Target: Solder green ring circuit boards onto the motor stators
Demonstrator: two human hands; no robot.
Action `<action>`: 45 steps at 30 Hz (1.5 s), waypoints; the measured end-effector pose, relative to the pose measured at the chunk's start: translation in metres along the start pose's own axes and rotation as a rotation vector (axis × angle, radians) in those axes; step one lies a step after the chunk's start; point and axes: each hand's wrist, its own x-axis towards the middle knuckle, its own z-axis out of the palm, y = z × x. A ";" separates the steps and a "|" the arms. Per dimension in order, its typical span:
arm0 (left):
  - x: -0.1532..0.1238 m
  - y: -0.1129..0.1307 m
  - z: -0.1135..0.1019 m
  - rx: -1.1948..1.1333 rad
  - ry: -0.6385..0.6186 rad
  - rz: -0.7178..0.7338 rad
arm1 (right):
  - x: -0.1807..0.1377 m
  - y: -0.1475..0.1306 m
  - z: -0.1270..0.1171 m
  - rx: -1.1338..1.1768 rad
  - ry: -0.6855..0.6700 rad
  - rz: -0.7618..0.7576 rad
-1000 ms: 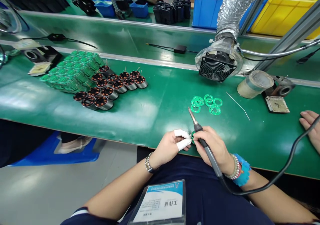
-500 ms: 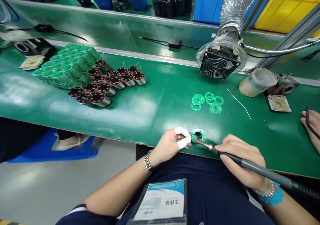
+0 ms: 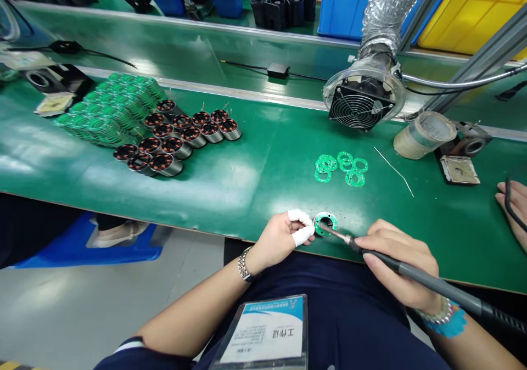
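Near the front edge of the bench, a motor stator topped by a green ring-shaped circuit board (image 3: pixel 331 218) stands in front of me. My left hand (image 3: pixel 284 237), with white finger cots on thumb and forefinger, pinches its left side. In my right hand (image 3: pixel 405 260) is a soldering iron (image 3: pixel 436 286), gripped like a pen. Its metal tip reaches over the board from the right, close to the left part of the ring; whether it touches is too small to tell. Several loose green ring boards (image 3: pixel 356 179) lie just beyond.
Copper-wound stators (image 3: pixel 165 164) and stacked green boards (image 3: pixel 102 106) stand at left. A fume fan (image 3: pixel 359 108) hangs at the back. A solder wire (image 3: pixel 393 171), a round tub (image 3: pixel 425 135) and an iron stand (image 3: pixel 460 169) are at right. Another person's hand (image 3: pixel 514 208) rests at the right edge.
The iron's tip has shifted slightly up and away from me over the ring board. My left hand stays in place on the stator.
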 end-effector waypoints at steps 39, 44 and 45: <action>-0.005 0.003 -0.003 1.011 -0.012 0.475 | 0.001 0.039 0.044 -0.155 -0.044 0.013; -0.004 0.005 0.006 0.348 -0.110 0.010 | 0.001 0.040 0.044 -0.163 -0.032 0.002; -0.005 0.005 0.005 0.371 -0.085 0.044 | 0.001 0.040 0.045 -0.159 -0.031 0.002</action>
